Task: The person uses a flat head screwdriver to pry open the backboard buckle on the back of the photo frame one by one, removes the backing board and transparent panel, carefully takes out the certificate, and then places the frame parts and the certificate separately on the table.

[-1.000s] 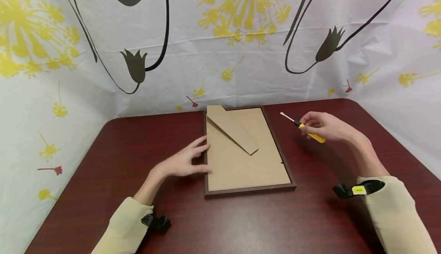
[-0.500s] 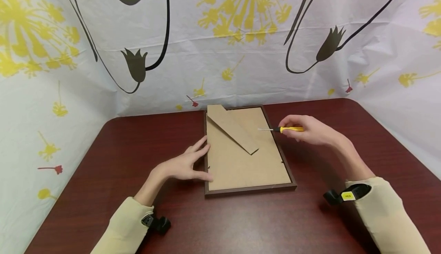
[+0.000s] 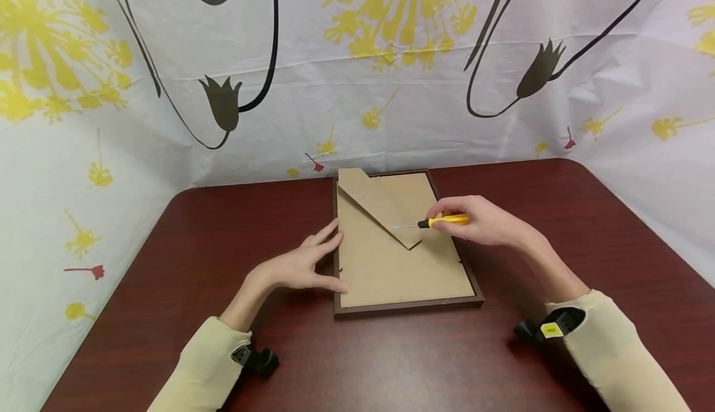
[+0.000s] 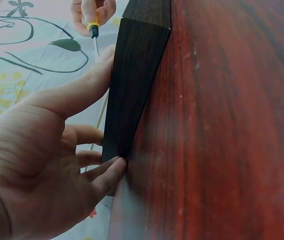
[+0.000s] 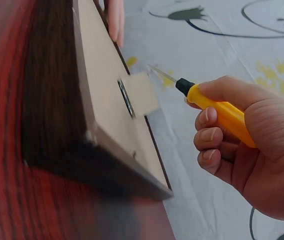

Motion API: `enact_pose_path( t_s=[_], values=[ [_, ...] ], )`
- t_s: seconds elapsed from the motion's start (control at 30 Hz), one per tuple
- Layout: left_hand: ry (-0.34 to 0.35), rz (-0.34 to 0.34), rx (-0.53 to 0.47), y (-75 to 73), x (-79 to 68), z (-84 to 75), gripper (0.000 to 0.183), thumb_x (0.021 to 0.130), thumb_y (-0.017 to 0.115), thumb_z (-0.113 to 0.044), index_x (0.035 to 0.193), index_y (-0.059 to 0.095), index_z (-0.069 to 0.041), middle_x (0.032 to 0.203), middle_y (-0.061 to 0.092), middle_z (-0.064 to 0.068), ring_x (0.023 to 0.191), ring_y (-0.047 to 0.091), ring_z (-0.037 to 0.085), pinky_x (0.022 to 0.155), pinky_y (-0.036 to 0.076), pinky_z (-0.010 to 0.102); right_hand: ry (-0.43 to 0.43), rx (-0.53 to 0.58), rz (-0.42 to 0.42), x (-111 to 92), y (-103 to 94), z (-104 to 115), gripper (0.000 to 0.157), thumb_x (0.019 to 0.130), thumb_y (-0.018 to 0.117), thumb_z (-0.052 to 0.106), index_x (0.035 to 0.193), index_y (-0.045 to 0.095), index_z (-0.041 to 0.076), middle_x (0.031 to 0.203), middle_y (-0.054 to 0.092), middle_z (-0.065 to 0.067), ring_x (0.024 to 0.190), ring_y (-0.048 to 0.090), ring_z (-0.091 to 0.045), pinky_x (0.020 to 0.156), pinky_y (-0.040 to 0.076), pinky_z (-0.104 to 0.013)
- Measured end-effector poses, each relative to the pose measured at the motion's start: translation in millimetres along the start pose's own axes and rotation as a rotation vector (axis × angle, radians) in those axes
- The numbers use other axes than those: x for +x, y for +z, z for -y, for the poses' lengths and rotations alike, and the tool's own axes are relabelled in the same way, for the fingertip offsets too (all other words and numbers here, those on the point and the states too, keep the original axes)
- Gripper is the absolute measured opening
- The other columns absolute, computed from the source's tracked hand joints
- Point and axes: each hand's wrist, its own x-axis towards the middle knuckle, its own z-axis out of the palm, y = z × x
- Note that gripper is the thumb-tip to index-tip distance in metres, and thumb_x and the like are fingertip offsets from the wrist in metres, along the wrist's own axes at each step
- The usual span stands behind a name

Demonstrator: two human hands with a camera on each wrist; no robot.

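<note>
A picture frame (image 3: 410, 308) lies face down on the table, its brown backing board (image 3: 380, 275) upward. From the board a flat, tapered easel stand (image 3: 375, 200) sticks up at a slant; its metal hinge (image 5: 126, 98) shows in the right wrist view. My left hand (image 3: 296, 268) rests on the frame's left side with fingers spread, thumb and fingertips at the dark rim (image 4: 132, 80). Above the board my right hand (image 3: 480, 223) grips a yellow-and-black screwdriver (image 3: 447, 220) by its handle. The blade points left and overlaps the stand in the head view.
The dark red wooden table (image 3: 402, 362) extends around the frame on all sides. A white cloth (image 3: 290, 139) printed with flowers hangs behind and along both sides. Small dark tabs (image 3: 460, 261) sit at the board's edges.
My right hand has moved left and toward me with the screwdriver, from beside the frame to over the backing board. The left hand's thumb has shifted slightly along the rim.
</note>
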Motion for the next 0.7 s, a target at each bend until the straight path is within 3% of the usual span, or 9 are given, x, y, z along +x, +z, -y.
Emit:
enact_pose_path(
  t_s=[0.33, 0.53, 0.7],
  values=[
    [-0.011, 0.0, -0.007, 0.3, 1.6, 0.7, 0.105, 0.086, 0.078, -0.05, 0.161, 0.018, -0.007, 0.169, -0.008, 0.001, 0.151, -0.002, 0.043, 0.118, 0.015, 0.057, -0.051, 0.124, 0.036, 12, 24.3, 21, 0.014, 0.092, 0.076, 0.016, 0.101, 0.066, 0.021, 0.079, 0.071, 0.0, 0.067, 0.054, -0.01, 0.065, 0.043, -0.025],
    [-0.004, -0.003, 0.007, 0.2, 1.9, 1.8, 0.106, 0.086, 0.078, -0.051, 0.161, 0.018, -0.008, 0.169, -0.008, 0.0, 0.151, -0.002, 0.043, 0.119, 0.015, 0.057, -0.03, 0.144, 0.003, 17, 41.1, 28, 0.013, 0.09, 0.079, 0.022, 0.094, 0.067, 0.024, 0.081, 0.072, 0.007, 0.07, 0.059, -0.011, 0.065, 0.045, -0.024],
    [0.006, -0.002, 0.008, -0.5, 0.4, 1.7, 0.105, 0.086, 0.078, -0.049, 0.161, 0.018, -0.007, 0.169, -0.008, 0.001, 0.151, -0.002, 0.043, 0.119, 0.013, 0.057, -0.024, 0.203, -0.03, 20, 53.5, 34, 0.007, 0.091, 0.078, 0.024, 0.091, 0.072, 0.022, 0.07, 0.066, 0.006, 0.057, 0.056, -0.012, 0.054, 0.046, -0.025]
  ],
)
